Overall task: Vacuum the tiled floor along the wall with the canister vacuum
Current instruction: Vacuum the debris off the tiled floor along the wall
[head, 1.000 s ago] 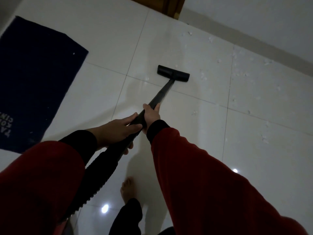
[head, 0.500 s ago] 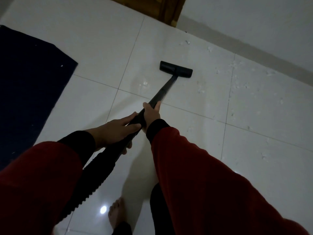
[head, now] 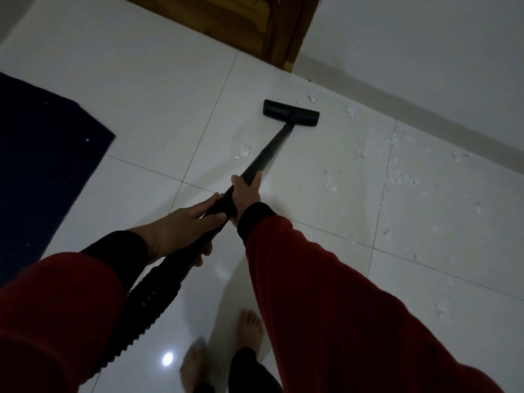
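Note:
Both hands grip the black vacuum wand (head: pixel 272 146), which runs up and right to the flat black floor head (head: pixel 291 113) resting on the white tiled floor (head: pixel 158 89). My right hand (head: pixel 246 192) holds the wand higher up the tube. Just below it my left hand (head: pixel 184 225) wraps the handle where the ribbed hose (head: pixel 147 304) begins. The floor head sits a short way from the wall's grey skirting (head: pixel 425 114). White paper scraps (head: pixel 330 185) lie scattered to the right of the head, along the wall. The canister is out of view.
A dark blue mat (head: pixel 42 171) covers the floor at the left. A wooden door frame (head: pixel 283 32) stands at the top, beside the white wall (head: pixel 425 43). My bare feet (head: pixel 249 330) are on the tiles below my arms.
The floor head has slid forward toward the wall and door frame. My feet have stepped forward, and the mat has shifted left in the view.

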Motion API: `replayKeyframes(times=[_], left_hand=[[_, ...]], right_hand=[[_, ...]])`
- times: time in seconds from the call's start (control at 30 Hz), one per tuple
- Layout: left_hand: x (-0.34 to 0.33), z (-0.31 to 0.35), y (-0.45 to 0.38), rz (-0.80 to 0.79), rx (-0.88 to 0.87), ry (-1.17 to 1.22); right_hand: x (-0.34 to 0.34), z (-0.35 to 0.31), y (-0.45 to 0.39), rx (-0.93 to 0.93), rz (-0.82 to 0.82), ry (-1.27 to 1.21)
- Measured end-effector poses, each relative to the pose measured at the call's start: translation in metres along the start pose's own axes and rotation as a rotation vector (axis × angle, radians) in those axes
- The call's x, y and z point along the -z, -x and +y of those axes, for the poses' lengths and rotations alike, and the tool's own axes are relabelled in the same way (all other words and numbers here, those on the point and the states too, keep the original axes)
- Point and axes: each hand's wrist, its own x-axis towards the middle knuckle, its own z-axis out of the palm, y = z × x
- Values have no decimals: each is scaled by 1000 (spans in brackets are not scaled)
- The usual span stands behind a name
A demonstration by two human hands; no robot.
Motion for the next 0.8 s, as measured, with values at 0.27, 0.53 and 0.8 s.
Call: replayKeyframes(times=[0.27, 0.53, 0.8], left_hand=[[32, 53, -55, -9, -24, -40], [72, 112, -105, -37, -56, -100], [87, 137, -110, -75, -24, -128]], right_hand=[[-8, -66, -49, 21, 34, -22], [-22, -132, -93, 81, 80, -79], [-31, -148, -95, 110, 181, -81]])
